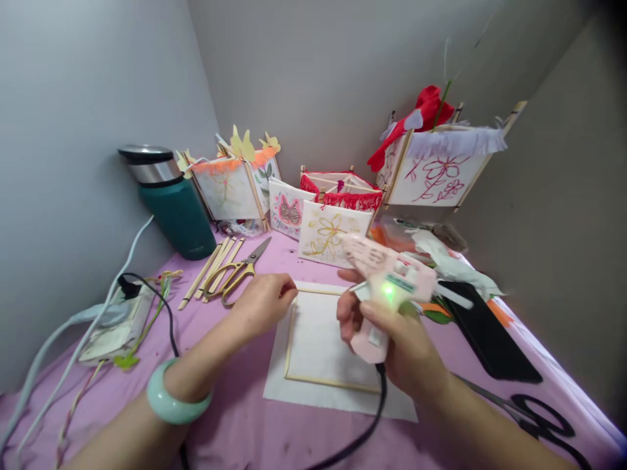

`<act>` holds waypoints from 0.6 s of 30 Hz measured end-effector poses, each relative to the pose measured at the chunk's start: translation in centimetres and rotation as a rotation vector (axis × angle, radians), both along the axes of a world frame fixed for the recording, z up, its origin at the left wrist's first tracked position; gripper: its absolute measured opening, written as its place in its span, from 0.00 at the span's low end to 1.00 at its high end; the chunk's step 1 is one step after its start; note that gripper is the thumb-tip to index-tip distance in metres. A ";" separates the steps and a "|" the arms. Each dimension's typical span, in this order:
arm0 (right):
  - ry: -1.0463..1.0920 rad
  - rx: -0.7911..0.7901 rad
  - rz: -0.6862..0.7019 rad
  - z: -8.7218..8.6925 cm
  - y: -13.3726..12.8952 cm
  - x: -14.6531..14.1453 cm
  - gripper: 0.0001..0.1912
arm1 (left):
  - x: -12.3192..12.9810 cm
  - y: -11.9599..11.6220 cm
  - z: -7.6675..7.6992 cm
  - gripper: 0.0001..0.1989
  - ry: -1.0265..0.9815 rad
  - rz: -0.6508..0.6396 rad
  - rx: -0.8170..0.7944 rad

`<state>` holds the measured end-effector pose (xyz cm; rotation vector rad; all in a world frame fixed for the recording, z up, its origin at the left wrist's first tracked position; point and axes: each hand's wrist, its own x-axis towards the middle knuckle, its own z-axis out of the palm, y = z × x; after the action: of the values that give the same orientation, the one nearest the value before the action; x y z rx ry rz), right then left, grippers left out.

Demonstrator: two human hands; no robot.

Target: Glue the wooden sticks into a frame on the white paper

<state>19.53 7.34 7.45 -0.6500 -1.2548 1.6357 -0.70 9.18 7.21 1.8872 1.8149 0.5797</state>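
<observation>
My right hand [409,349] grips a pale pink hot glue gun [392,277] with a green light glowing on its side. Its nozzle points up and to the left, and a glue stick juts from the back. Below it lies a white sheet of paper [277,365] carrying a rectangular frame of thin wooden sticks [333,382]. At the frame's upper left corner is my left hand [264,297], fingers curled together; whatever they pinch, if anything, is hidden. A pale green bangle [179,395] circles the left wrist.
Gold-handled scissors [238,274] and loose wooden sticks [208,277] lie left. A teal bottle [171,209] and a power strip [120,323] stand beyond. Decorated paper lanterns [441,170] line the back. A black phone [492,333] and black scissors [531,418] lie right; the gun's cord [360,440] crosses the front.
</observation>
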 end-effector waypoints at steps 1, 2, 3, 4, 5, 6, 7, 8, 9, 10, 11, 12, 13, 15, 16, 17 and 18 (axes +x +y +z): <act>-0.020 -0.049 0.035 0.1 0.3 -0.2 0.17 | 0.0 0.2 -0.6 0.11 0.056 0.009 0.013; -0.054 -0.098 0.062 0.1 0.6 -0.5 0.15 | 0.1 0.4 -1.3 0.10 0.083 0.007 -0.001; -0.096 -0.145 0.080 0.0 0.9 -0.8 0.14 | 0.2 0.4 -1.9 0.10 0.094 0.005 -0.025; -0.138 -0.190 0.088 -0.3 1.2 -1.0 0.15 | 0.3 0.4 -2.5 0.09 0.105 0.009 -0.046; -0.175 -0.233 0.088 -0.7 1.5 -1.3 0.16 | 0.3 0.4 -3.0 0.09 0.118 0.018 -0.056; -0.204 -0.273 0.088 -1.2 1.8 -1.5 0.17 | 0.4 0.4 -3.4 0.09 0.132 0.031 -0.057; -0.226 -0.313 0.085 -1.6 2.1 -1.7 0.18 | 0.3 0.4 -3.7 0.09 0.143 0.043 -0.055; -0.244 -0.348 0.080 -2.1 2.4 -1.8 0.19 | 0.3 0.4 -3.9 0.09 0.150 0.053 -0.052; -0.261 -0.379 0.076 -2.5 2.7 -2.0 0.20 | 0.3 0.4 -4.1 0.09 0.154 0.061 -0.051; -0.279 -0.400 0.073 -2.8 2.9 -2.1 0.21 | 0.2 0.4 -4.1 0.09 0.158 0.069 -0.056; -0.298 -0.411 0.071 -3.1 3.0 -2.1 0.21 | 0.2 0.5 -4.2 0.09 0.162 0.072 -0.062; -0.315 -0.412 0.070 -3.2 3.1 -2.2 0.21 | 0.2 0.5 -4.1 0.10 0.167 0.070 -0.067; -0.330 -0.406 0.072 -3.3 3.1 -2.2 0.21 | 0.2 0.5 -4.1 0.10 0.172 0.064 -0.070; -0.355 -0.396 0.083 -3.4 3.1 -2.3 0.21 | 0.2 0.5 -4.0 0.12 0.183 0.048 -0.072; -0.366 -0.395 0.089 -3.5 3.0 -2.3 0.21 | 0.3 0.5 -3.9 0.12 0.187 0.042 -0.075; -0.371 -0.395 0.094 -3.5 3.0 -2.3 0.21 | 0.3 0.5 -3.9 0.12 0.191 0.040 -0.079; -0.371 -0.390 0.096 -3.6 3.0 -2.3 0.21 | 0.3 0.5 -3.8 0.12 0.196 0.045 -0.087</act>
<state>17.22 10.29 3.87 -1.1925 -1.2450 1.9212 -0.37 9.66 3.38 1.9056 1.9757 0.3344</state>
